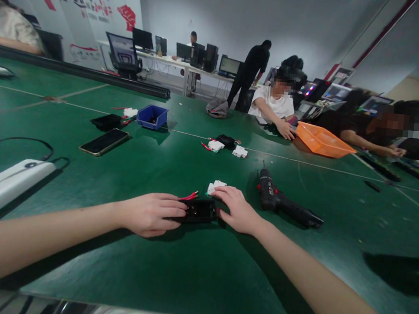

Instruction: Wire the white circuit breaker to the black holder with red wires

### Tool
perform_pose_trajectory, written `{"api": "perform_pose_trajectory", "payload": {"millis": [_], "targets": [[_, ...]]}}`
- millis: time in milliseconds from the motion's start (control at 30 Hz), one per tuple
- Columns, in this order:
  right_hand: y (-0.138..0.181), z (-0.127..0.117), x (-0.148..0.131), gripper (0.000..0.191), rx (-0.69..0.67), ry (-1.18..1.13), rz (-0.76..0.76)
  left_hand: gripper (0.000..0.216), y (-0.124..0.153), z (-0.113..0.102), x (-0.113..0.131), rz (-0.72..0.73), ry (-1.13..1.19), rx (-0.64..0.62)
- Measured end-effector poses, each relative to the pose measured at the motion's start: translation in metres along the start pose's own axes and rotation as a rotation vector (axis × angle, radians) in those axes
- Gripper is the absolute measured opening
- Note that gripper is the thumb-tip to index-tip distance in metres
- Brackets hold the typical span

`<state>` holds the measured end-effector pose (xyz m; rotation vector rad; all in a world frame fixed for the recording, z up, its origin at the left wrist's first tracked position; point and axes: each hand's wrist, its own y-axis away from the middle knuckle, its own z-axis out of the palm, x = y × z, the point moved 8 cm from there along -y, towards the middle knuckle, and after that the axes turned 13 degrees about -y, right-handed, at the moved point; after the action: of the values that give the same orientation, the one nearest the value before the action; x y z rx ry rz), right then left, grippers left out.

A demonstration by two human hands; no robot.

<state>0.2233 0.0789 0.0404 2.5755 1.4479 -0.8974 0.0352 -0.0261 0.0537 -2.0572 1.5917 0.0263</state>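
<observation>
My left hand is closed on the left end of a small open black plastic case, which lies on the green table. Red wires stick out beside the case near its upper left edge. My right hand has its fingers stretched over a small white plastic part just behind the case. The right thumb is apart from those fingers, close to the case's right end; whether it touches is unclear. To the right of this hand lies a black cordless screwdriver with its bit pointing away from me.
Farther back are more white parts with a black case, a blue bin and an orange bin. At left lie a phone and a white power bank with a cable. A co-worker's hand is beside the orange bin.
</observation>
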Motion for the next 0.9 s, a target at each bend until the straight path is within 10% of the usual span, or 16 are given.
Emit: {"api": "perform_pose_trajectory", "payload": {"millis": [900], "targets": [[0.002,0.001,0.003,0.047,-0.057,-0.033,-0.001,0.025,0.000,0.001,-0.009,-0.066,0.101,0.019]]}}
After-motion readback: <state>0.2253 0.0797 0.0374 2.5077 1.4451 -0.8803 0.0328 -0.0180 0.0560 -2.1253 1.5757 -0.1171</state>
